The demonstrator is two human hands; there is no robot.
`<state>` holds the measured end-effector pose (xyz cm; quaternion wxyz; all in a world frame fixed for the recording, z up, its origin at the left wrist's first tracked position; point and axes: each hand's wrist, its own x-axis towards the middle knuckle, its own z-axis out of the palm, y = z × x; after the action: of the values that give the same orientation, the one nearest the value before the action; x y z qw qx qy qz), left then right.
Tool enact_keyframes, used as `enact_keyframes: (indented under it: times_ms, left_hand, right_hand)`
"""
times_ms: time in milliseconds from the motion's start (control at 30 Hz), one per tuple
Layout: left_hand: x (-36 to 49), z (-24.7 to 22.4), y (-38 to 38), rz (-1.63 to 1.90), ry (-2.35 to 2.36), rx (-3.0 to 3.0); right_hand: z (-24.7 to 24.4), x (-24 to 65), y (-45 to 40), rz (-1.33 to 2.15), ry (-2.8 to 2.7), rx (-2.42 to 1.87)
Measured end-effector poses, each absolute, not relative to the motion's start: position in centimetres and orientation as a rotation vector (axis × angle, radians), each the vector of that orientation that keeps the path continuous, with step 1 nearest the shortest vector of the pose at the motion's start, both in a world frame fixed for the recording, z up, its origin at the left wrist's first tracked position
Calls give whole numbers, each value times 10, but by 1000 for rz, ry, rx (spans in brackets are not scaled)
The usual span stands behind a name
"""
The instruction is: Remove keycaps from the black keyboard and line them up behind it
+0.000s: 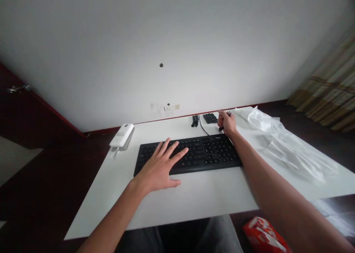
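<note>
The long black rectangular plastic keyboard point(198, 157) lies on the smooth white table point(205, 199), directly under the left hand point(159, 166) and on the near side of the right hand point(227, 124). The left hand is open, palm down, its fingers fanned over the keyboard's left half and its thumb reaching out over the bare table at the near edge; whether the fingertips press the keys cannot be told. The right hand is closed in a fist just past the keyboard's far right corner, gripping a slim dark object point(221, 128) that is mostly hidden, with a bit showing at either side of the fist. The right forearm crosses beside the keyboard's right end.

Just left of the right hand lies a flat dark panel of keys point(210, 118), and further left a small heap of loose black keycaps point(195, 120). A thin black cable point(203, 126) runs between them to the keyboard's far edge. Well to the left of the left hand sits a flat white rectangular device point(121, 135) with a white cord loop point(115, 154) at its near end. To the right of the right hand spreads a crumpled translucent white plastic bag point(280, 134)
</note>
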<state>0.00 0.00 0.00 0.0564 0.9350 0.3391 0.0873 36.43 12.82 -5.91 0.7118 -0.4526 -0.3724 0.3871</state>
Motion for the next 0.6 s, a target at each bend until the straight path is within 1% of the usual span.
enact_keyframes:
  times_ms: [133, 233, 600]
  left_hand:
    - [-5, -14, 24, 126, 1032, 2754]
    - [-8, -16, 36, 77, 984, 2697]
    - [-8, -6, 52, 113, 962, 2587]
  right_hand:
    - [-59, 369, 127, 1098, -801, -898]
    - [-60, 372, 126, 1181, -803, -850]
    - [-61, 370, 128, 1135, -693, -799]
